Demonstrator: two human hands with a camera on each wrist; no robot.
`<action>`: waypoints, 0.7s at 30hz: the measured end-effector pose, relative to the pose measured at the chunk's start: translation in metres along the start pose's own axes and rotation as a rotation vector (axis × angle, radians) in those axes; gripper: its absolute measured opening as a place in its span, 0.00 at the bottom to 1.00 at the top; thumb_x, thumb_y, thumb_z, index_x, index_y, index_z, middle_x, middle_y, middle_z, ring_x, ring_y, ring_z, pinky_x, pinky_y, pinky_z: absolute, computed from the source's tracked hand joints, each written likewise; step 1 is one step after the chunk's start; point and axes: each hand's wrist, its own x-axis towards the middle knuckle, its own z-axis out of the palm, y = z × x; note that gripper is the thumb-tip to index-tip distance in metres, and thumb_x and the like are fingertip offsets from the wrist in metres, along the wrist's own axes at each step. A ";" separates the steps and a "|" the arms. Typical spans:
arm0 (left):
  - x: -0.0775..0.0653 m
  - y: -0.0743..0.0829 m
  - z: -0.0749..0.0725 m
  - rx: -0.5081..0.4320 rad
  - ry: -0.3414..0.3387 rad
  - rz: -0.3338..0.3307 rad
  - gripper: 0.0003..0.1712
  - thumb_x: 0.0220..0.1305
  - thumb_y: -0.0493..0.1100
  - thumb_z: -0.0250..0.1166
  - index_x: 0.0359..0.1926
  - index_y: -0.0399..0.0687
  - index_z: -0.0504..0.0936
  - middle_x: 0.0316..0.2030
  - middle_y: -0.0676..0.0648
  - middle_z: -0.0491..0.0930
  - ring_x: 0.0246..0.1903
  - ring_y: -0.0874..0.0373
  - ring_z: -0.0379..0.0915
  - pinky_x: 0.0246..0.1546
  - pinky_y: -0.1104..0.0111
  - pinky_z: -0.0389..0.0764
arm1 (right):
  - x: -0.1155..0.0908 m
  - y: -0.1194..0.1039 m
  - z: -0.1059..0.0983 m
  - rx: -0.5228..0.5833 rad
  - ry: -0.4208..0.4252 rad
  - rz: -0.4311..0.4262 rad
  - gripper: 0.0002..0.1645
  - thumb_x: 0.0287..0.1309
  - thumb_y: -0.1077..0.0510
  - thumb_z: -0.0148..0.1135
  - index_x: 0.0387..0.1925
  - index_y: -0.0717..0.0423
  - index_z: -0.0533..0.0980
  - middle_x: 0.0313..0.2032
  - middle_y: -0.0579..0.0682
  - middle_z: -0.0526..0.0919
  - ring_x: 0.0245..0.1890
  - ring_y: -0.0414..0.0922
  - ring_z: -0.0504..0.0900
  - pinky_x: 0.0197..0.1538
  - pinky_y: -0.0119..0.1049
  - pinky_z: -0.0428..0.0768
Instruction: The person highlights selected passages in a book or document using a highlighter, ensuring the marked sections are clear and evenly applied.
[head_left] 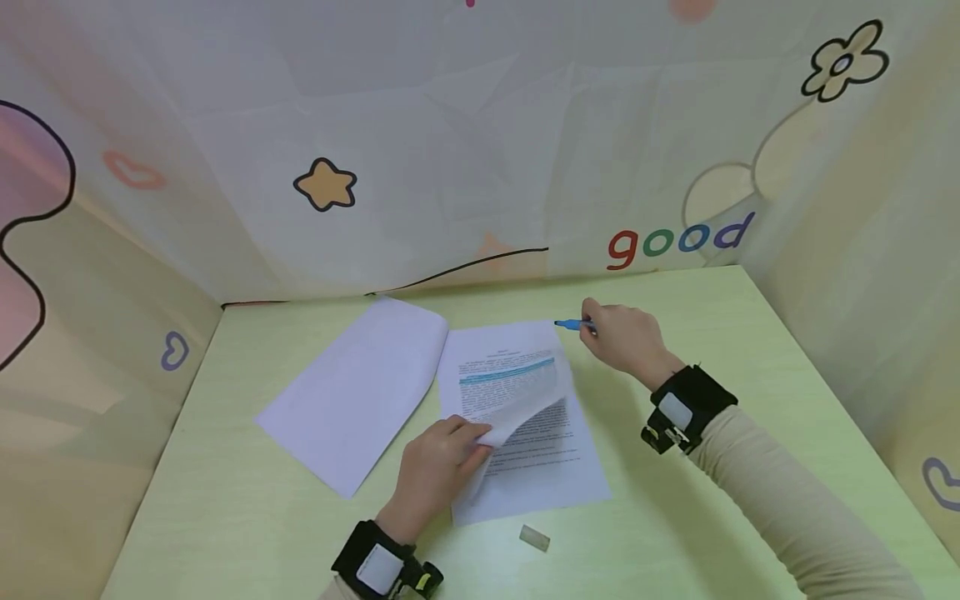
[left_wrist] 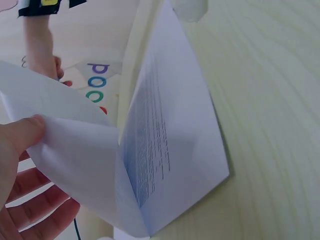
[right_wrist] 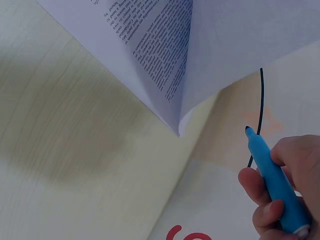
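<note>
My left hand (head_left: pixel 438 467) pinches the lower part of a printed sheet (head_left: pixel 517 337) between thumb and fingers. That sheet bends up, its pale back (left_wrist: pixel 80 165) facing the left wrist camera, and bright blue lines mark the text near its top. Beneath it lies another printed page (head_left: pixel 540 487), flat on the table. Above the table, past the pages' upper right corner, my right hand (head_left: pixel 626 337) grips a blue highlighter (right_wrist: pixel 272 180). The highlighter is uncapped, its dark tip pointing left in the head view and apart from the paper.
To the left, blank-looking paper (head_left: pixel 356 392) lies at a slant, its right edge curving up. A small grey rectangular piece (head_left: pixel 535 537) sits on the pale green table (head_left: pixel 247 517) below the pages. A patterned curtain (head_left: pixel 450 150) hangs behind and along both sides.
</note>
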 end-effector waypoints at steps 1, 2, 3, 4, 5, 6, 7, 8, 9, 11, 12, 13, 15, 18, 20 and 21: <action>-0.001 -0.002 -0.001 -0.022 0.007 -0.028 0.15 0.49 0.49 0.69 0.40 0.53 0.83 0.31 0.54 0.78 0.26 0.66 0.72 0.20 0.75 0.74 | 0.000 0.002 0.000 0.006 -0.003 0.009 0.08 0.57 0.56 0.52 0.32 0.57 0.70 0.16 0.46 0.70 0.12 0.42 0.64 0.12 0.35 0.63; -0.002 -0.004 -0.003 -0.051 0.015 -0.059 0.15 0.49 0.49 0.69 0.40 0.52 0.82 0.31 0.54 0.78 0.27 0.67 0.72 0.21 0.76 0.74 | 0.000 0.003 0.000 0.010 -0.008 0.018 0.08 0.57 0.55 0.52 0.32 0.57 0.70 0.16 0.47 0.70 0.12 0.42 0.64 0.12 0.35 0.63; -0.003 -0.006 -0.004 -0.090 0.027 -0.094 0.15 0.49 0.47 0.69 0.40 0.50 0.82 0.31 0.54 0.78 0.27 0.67 0.72 0.22 0.76 0.74 | 0.000 0.005 0.000 0.012 -0.013 0.025 0.08 0.57 0.55 0.52 0.32 0.58 0.70 0.16 0.47 0.70 0.13 0.42 0.64 0.12 0.34 0.63; -0.004 -0.008 -0.006 -0.129 0.039 -0.127 0.15 0.49 0.46 0.69 0.40 0.50 0.82 0.31 0.54 0.78 0.27 0.67 0.72 0.22 0.77 0.75 | 0.000 0.006 0.000 0.014 -0.018 0.032 0.08 0.57 0.55 0.52 0.33 0.58 0.70 0.17 0.47 0.70 0.13 0.42 0.64 0.12 0.34 0.63; -0.005 -0.009 -0.007 -0.168 0.049 -0.160 0.14 0.50 0.45 0.69 0.40 0.49 0.82 0.32 0.53 0.78 0.28 0.67 0.72 0.23 0.77 0.76 | 0.000 0.007 0.000 0.014 -0.020 0.035 0.08 0.57 0.55 0.52 0.33 0.58 0.70 0.17 0.47 0.70 0.13 0.43 0.64 0.12 0.34 0.63; -0.007 -0.012 -0.008 -0.203 0.063 -0.189 0.14 0.50 0.43 0.69 0.40 0.48 0.82 0.32 0.53 0.78 0.28 0.67 0.72 0.24 0.77 0.76 | 0.000 0.008 0.000 0.016 -0.021 0.038 0.08 0.57 0.55 0.52 0.33 0.58 0.70 0.17 0.47 0.70 0.13 0.43 0.64 0.12 0.34 0.63; -0.008 -0.014 -0.010 -0.231 0.077 -0.215 0.14 0.50 0.42 0.68 0.41 0.48 0.81 0.32 0.53 0.78 0.29 0.67 0.72 0.25 0.77 0.76 | 0.000 0.009 0.000 0.016 -0.019 0.040 0.08 0.57 0.55 0.52 0.33 0.58 0.70 0.17 0.47 0.70 0.13 0.43 0.64 0.12 0.34 0.62; -0.009 -0.016 -0.011 -0.258 0.092 -0.235 0.14 0.50 0.41 0.68 0.41 0.48 0.81 0.32 0.52 0.78 0.29 0.66 0.72 0.25 0.76 0.77 | 0.000 0.010 0.000 0.013 -0.018 0.040 0.09 0.57 0.55 0.52 0.33 0.58 0.69 0.17 0.47 0.70 0.12 0.43 0.64 0.12 0.34 0.62; -0.011 -0.019 -0.013 -0.279 0.108 -0.252 0.14 0.50 0.41 0.68 0.41 0.48 0.81 0.32 0.52 0.78 0.29 0.66 0.72 0.24 0.76 0.77 | -0.001 0.011 -0.001 0.012 -0.015 0.040 0.09 0.57 0.55 0.52 0.33 0.58 0.69 0.16 0.47 0.70 0.12 0.43 0.64 0.12 0.34 0.62; -0.013 -0.023 -0.015 -0.303 0.139 -0.274 0.13 0.51 0.40 0.67 0.40 0.48 0.81 0.32 0.52 0.78 0.28 0.66 0.72 0.23 0.77 0.76 | -0.001 0.013 -0.002 0.009 -0.010 0.041 0.09 0.57 0.55 0.51 0.33 0.58 0.69 0.16 0.47 0.69 0.13 0.43 0.64 0.12 0.34 0.61; -0.014 -0.026 -0.016 -0.306 0.157 -0.281 0.12 0.51 0.40 0.67 0.40 0.48 0.80 0.32 0.52 0.79 0.28 0.66 0.72 0.23 0.76 0.76 | -0.001 0.013 -0.002 0.012 -0.008 0.043 0.09 0.57 0.55 0.51 0.33 0.58 0.69 0.16 0.47 0.69 0.13 0.43 0.64 0.12 0.34 0.61; -0.014 -0.028 -0.017 -0.309 0.172 -0.289 0.12 0.51 0.40 0.67 0.39 0.48 0.80 0.31 0.52 0.79 0.27 0.66 0.72 0.23 0.76 0.76 | -0.001 0.013 -0.002 0.013 -0.007 0.043 0.09 0.57 0.55 0.51 0.33 0.58 0.69 0.17 0.48 0.69 0.13 0.43 0.64 0.12 0.35 0.61; -0.016 -0.032 -0.019 -0.311 0.201 -0.311 0.11 0.52 0.41 0.67 0.38 0.48 0.80 0.30 0.52 0.79 0.26 0.67 0.72 0.22 0.76 0.76 | -0.001 0.013 -0.003 0.021 -0.008 0.046 0.09 0.57 0.55 0.52 0.33 0.58 0.69 0.17 0.48 0.70 0.12 0.43 0.64 0.12 0.34 0.61; -0.019 -0.037 -0.023 -0.316 0.246 -0.349 0.09 0.52 0.41 0.67 0.36 0.46 0.80 0.29 0.50 0.79 0.24 0.65 0.73 0.22 0.74 0.77 | -0.003 0.013 -0.002 0.033 -0.021 0.049 0.09 0.58 0.55 0.51 0.33 0.57 0.70 0.16 0.47 0.69 0.12 0.43 0.63 0.12 0.34 0.60; -0.021 -0.041 -0.025 -0.323 0.277 -0.380 0.08 0.52 0.40 0.67 0.35 0.45 0.79 0.27 0.49 0.79 0.24 0.64 0.74 0.21 0.72 0.77 | -0.004 0.012 -0.002 0.040 -0.032 0.048 0.09 0.58 0.55 0.51 0.34 0.57 0.70 0.16 0.47 0.69 0.12 0.43 0.63 0.12 0.34 0.59; -0.022 -0.044 -0.026 -0.325 0.290 -0.395 0.08 0.52 0.40 0.67 0.34 0.44 0.79 0.27 0.48 0.79 0.24 0.63 0.74 0.21 0.72 0.78 | -0.005 0.012 -0.002 0.042 -0.037 0.047 0.08 0.58 0.55 0.50 0.34 0.57 0.70 0.15 0.46 0.68 0.12 0.43 0.63 0.12 0.34 0.59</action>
